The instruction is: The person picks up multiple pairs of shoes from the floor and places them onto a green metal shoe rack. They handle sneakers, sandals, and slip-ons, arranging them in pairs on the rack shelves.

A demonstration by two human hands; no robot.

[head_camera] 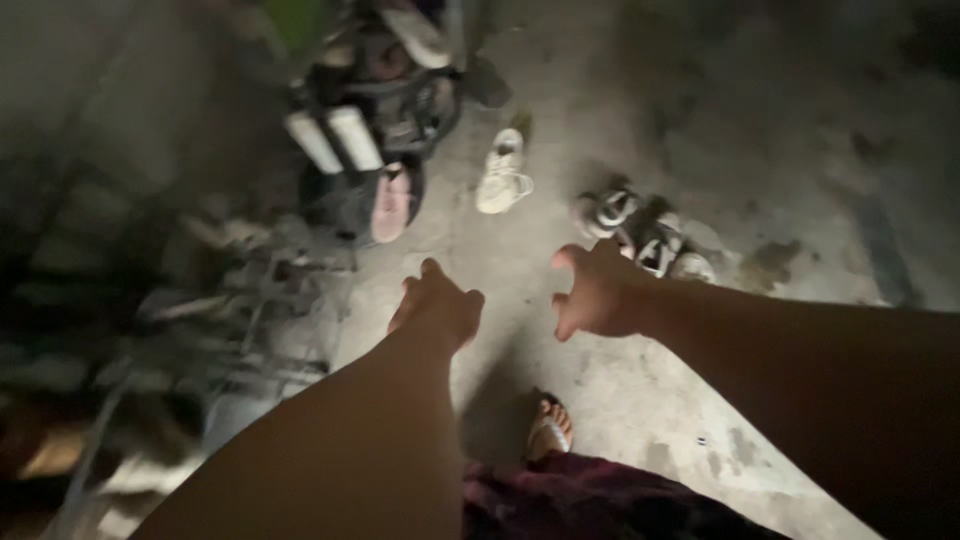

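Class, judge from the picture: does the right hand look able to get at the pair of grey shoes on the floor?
Probably yes: the right hand hangs open and empty just short of the grey shoes, with only bare concrete floor between them.

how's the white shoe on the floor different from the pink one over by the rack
The white shoe is a closed, laced sneaker lying alone on the bare concrete floor; the pink shoe looks like an open slip-on resting against the dark rack. The white one lies nearer the right hand, the pink one nearer the left hand. Both lie untouched, beyond the hands.
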